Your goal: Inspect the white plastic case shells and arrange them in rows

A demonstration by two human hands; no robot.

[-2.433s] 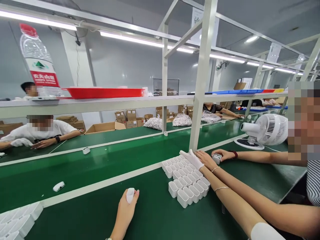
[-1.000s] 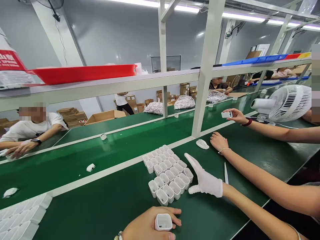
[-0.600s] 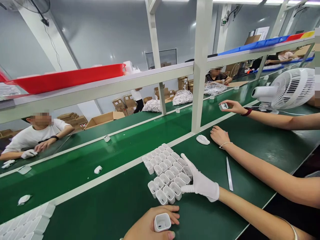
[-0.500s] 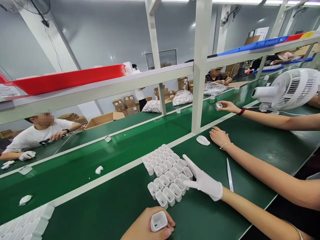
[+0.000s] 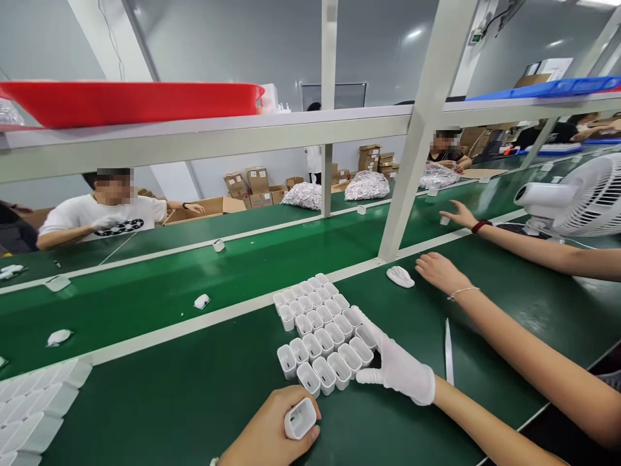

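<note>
My bare left hand (image 5: 269, 430) is at the bottom edge, fingers wrapped round one white open-topped plastic casing (image 5: 301, 418). Just beyond it a block of several like casings (image 5: 323, 327) stands upright in rows on the green worktop (image 5: 194, 395). My right hand (image 5: 400, 372), in a white glove, lies with fingers stretched against the block's near right side, touching the casings and holding nothing.
A co-worker's bare arms reach in from the right, one hand (image 5: 439, 272) by a small white part (image 5: 400, 276), the other (image 5: 458, 213) further back. A thin white stick (image 5: 447, 353) lies nearby. A green conveyor (image 5: 145, 291) carries loose parts. More casings (image 5: 33, 408) stand left; fan (image 5: 577, 197) right.
My left hand has drawn the casing in and tilted it. My gloved hand slid up against the block's near corner. The co-worker's far hand let its part go and reached out flat.
</note>
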